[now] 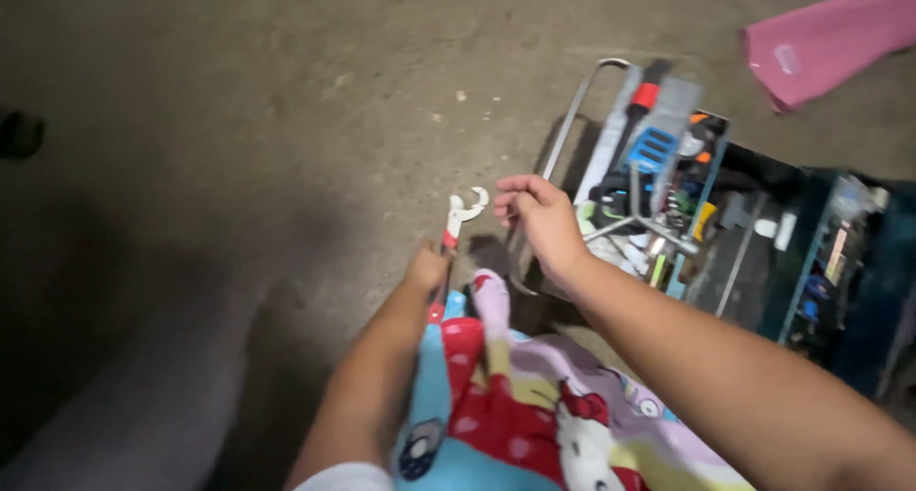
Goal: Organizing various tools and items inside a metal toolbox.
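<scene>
The concrete floor [315,100] takes most of the view, grey and rough, with wide free space to the left of my hands and above them; only a dark thing [19,135] sits at the far left edge and some small white crumbs lie near the middle. On the right side the space is closed by the toolbox [763,252], which stands open with its trays spread out and full of tools, and its metal handle [572,119] points toward the free floor. A pink cloth [830,38] lies in the top right corner, well apart from the box. Below, a colourful cloth [515,405] with cartoon pictures covers my lap, between my two forearms. Both arms reach forward from the bottom edge and come near each other over the floor, just beside the left edge of the toolbox. My right hand [541,216] is palm down, fingers bent loosely and holding nothing, and it hovers just beside the tip of the pliers. My left hand [426,270] is clenched around the red handle of the pliers [458,219], which point up and away from me, with the curved white jaws spread apart above the floor.
</scene>
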